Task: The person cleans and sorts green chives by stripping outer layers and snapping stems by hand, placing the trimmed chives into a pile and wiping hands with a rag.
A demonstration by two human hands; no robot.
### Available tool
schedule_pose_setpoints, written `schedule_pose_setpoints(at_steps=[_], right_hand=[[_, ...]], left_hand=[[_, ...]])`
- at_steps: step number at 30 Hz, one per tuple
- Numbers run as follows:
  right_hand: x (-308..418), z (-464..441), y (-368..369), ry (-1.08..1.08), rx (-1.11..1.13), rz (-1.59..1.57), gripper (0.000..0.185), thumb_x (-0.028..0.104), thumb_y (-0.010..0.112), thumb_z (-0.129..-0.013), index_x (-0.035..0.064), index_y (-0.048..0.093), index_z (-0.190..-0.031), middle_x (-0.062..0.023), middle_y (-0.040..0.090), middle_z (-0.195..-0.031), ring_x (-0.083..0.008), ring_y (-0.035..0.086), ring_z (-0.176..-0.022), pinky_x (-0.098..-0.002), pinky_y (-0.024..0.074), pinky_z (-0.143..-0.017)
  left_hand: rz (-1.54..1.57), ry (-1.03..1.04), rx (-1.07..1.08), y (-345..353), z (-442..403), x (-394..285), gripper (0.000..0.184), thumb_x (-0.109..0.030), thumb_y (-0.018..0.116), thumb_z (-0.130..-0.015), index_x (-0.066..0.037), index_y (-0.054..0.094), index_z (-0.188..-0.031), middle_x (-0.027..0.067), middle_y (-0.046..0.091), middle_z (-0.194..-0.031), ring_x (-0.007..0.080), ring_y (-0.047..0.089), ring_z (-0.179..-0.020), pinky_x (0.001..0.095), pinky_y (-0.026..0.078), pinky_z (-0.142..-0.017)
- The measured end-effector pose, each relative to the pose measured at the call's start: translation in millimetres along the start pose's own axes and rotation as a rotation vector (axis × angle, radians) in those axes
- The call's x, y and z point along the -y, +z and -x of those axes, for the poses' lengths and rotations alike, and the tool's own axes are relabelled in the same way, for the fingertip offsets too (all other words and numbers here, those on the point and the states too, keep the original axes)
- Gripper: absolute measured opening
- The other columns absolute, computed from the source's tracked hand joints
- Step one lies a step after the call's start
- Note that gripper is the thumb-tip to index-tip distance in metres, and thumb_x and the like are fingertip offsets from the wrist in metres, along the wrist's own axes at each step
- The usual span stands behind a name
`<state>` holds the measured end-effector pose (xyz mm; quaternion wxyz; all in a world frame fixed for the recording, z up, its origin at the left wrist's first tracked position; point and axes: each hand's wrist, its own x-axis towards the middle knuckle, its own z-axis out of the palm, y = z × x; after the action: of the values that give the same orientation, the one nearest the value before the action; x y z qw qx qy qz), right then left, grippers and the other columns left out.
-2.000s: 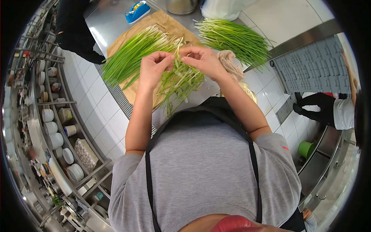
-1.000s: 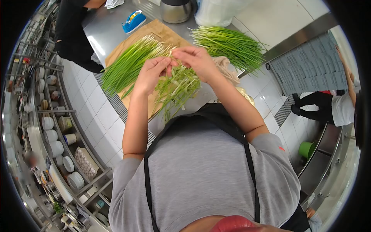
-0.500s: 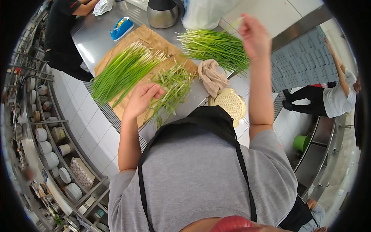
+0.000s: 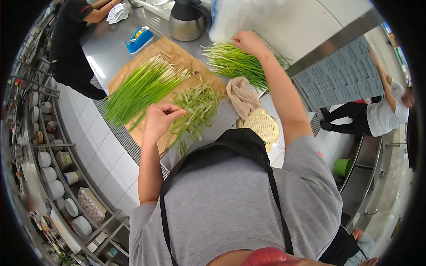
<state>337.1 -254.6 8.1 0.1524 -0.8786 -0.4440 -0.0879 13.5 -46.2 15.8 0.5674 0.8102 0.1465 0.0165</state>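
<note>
My left hand is closed in a pinch above a loose heap of leafy green and pale trimmings; whatever lies between its fingertips is too small to make out. A thick bundle of long, thin spring onions, white ends pointing away, rests on brown paper left of the heap. Over the white ends of a second pile of spring onions, on the right, my right hand is bent with its fingertips pressed together on a spring onion. My forearm covers part of that pile.
Beside the right pile lie a crumpled beige cloth and a cream woven-pattern stool. A blue tape dispenser and steel jug stand farther back. One person is at the left; another holds a grey panel.
My right hand, raised with a thin green stalk, has come down leftward to the right pile's white ends. My left hand stays near the trimmings, its fingers now stretched into a pinch.
</note>
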Motion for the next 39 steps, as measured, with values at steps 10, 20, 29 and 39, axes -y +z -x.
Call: schedule_pose_setpoints(at_steps=[10,20,29,39], right_hand=[[83,30,-35,0.183,-0.04,-0.367,0.029,0.031,0.061,-0.073,0.0037,0.062,-0.082,-0.0112,0.06,-0.067,-0.0262,0.057,-0.063,-0.034,0.044,-0.059],[87,151,-1,0.325,0.249,-0.215,0.02,0.023,0.061,-0.074,0.0045,0.062,-0.079,-0.0104,0.06,-0.083,-0.023,0.058,-0.076,-0.0335,0.046,-0.064],[127,165,6,0.53,-0.519,-1.432,0.023,0.016,0.052,-0.086,0.0029,0.047,-0.104,-0.0017,0.054,-0.097,-0.006,0.046,-0.084,-0.0198,0.0394,-0.072],[92,150,-10,0.641,-0.486,-1.227,0.014,0.014,0.059,-0.081,0.0008,0.057,-0.085,-0.0005,0.057,-0.075,-0.0043,0.05,-0.066,-0.018,0.0408,-0.057]], left_hand=[[-0.203,0.234,-0.269,-6,4,1,0.011,-0.012,0.064,-0.074,-0.003,0.067,-0.08,0.0057,0.054,-0.066,0.012,0.051,-0.063,0.0254,0.038,-0.054],[-0.122,0.364,0.111,80,-39,3,0.061,-0.025,0.068,-0.068,-0.005,0.043,-0.12,0.016,0.056,-0.102,0.0279,0.057,-0.086,0.0345,0.045,-0.075],[0.107,0.426,0.091,152,-61,-50,0.017,-0.015,0.057,-0.077,0.002,0.058,-0.078,0.0108,0.059,-0.063,0.0149,0.052,-0.053,0.0268,0.042,-0.052],[-0.32,0.64,-0.176,77,-38,-32,0.012,-0.016,0.066,-0.069,-0.01,0.066,-0.079,0.0074,0.056,-0.093,0.0208,0.056,-0.072,0.0297,0.046,-0.062]])
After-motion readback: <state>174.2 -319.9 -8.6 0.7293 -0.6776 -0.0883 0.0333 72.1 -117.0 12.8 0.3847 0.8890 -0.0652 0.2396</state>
